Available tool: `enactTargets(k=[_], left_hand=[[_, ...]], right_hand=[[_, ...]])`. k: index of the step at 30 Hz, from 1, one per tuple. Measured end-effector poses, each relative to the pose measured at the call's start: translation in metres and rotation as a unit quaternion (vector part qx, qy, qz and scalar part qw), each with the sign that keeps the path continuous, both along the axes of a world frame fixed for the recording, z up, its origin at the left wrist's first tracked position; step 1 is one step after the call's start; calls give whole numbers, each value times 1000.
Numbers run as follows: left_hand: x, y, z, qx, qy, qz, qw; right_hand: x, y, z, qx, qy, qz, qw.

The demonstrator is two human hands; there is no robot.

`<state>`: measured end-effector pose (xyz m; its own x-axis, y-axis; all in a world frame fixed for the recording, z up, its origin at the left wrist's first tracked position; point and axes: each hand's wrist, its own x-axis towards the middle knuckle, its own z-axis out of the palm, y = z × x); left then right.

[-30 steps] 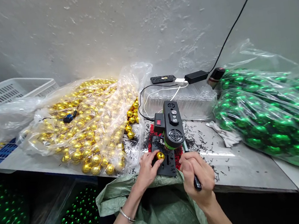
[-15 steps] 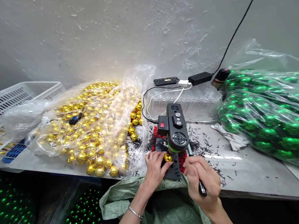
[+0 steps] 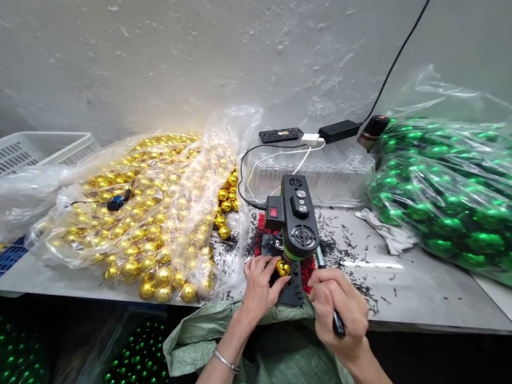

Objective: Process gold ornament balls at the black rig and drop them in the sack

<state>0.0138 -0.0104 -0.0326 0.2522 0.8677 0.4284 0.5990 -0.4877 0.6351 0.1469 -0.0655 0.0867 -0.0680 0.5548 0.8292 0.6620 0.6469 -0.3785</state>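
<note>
A shiny gold ball [image 3: 283, 268] is pinched between the thumb and fingers of my left hand [image 3: 262, 287]. The ball sits under the head of a small black press machine [image 3: 299, 215], above its dark base plate [image 3: 290, 296]. My right hand [image 3: 340, 305] is wrapped round the machine's lever [image 3: 338, 324], a metal rod with a black grip. Just how the ball meets the machine's head is hidden from above. Red bristly matting [image 3: 308, 272] shows beside the base, with black scraps strewn around.
Gold balls fill a clear plastic bag [image 3: 149, 229] on the left, near a white crate [image 3: 24, 150]. Green balls fill another bag [image 3: 460, 199] at right. A clear plastic box [image 3: 323, 175], a white glove [image 3: 387, 232] and a power adapter [image 3: 339, 130] lie behind. A green sack [image 3: 284, 361] hangs at the table's front.
The whole view has shifted slightly, so everything appears a little farther left. Both hands keep their holds on the ball and the lever.
</note>
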Motion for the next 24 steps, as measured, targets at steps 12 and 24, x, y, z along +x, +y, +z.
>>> enactTargets(k=[12, 24], left_hand=[[1, 0, 1, -8, -11, 7, 1000], [-1, 1, 3, -15, 2, 4, 1000]], right_hand=[[-1, -1, -5, 2, 3, 2, 1000], [0, 3, -42, 51, -40, -23, 998]])
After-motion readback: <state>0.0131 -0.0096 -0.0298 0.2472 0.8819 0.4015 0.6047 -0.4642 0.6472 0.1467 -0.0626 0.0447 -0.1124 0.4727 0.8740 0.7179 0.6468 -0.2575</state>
